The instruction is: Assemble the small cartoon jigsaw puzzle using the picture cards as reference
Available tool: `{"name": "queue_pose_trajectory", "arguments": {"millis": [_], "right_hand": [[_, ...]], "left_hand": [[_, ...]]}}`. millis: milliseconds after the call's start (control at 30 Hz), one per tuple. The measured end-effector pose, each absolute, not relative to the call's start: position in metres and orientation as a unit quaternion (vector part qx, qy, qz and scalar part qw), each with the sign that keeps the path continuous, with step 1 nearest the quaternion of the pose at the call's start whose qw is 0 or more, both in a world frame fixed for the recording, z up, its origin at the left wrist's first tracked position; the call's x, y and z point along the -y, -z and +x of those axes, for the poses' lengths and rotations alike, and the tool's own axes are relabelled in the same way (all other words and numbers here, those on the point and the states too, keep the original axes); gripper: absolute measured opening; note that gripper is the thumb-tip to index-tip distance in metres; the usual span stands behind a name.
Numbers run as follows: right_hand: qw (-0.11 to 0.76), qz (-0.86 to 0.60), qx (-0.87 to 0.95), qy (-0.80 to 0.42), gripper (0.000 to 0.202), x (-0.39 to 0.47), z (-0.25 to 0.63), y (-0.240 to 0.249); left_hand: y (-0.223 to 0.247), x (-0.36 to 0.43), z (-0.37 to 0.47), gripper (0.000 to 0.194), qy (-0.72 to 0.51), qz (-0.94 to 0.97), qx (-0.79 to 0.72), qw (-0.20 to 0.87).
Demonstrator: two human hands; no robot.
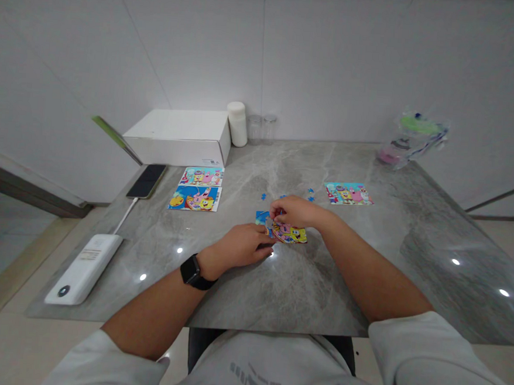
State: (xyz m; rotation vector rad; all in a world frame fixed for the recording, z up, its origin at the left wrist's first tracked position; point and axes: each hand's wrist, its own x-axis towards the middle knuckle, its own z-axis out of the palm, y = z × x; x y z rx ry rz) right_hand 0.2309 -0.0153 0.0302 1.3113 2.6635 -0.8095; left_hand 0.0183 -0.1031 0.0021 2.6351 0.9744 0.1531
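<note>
A partly assembled cartoon puzzle (295, 234) lies on the grey marbled table in front of me. My left hand (250, 245) rests flat at its left edge, fingers apart and fingertips touching it. Over the puzzle's upper part is my right hand (293, 211), its fingers pinched together on a small greyish piece, partly hidden by the fingers. Just beyond the hands lie a few loose blue puzzle pieces (311, 194), with another blue piece (263, 197) further left.
Two cartoon cards (203, 176) lie at the left, one cartoon card (349, 193) at the right. Behind stand a white box (177, 140), a white bottle (237, 124) and two glasses (269, 130). A phone (147, 181), power bank (85, 268) and plastic bag (412, 142) flank them.
</note>
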Motion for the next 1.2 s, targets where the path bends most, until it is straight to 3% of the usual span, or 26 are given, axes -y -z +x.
{"name": "queue_pose_trajectory", "arguments": {"millis": [1200], "right_hand": [[0.027, 0.406, -0.886, 0.224, 0.022, 0.011, 0.224, 0.004]], "left_hand": [[-0.002, 0.105, 0.017, 0.032, -0.058, 0.922, -0.341, 0.174]]}}
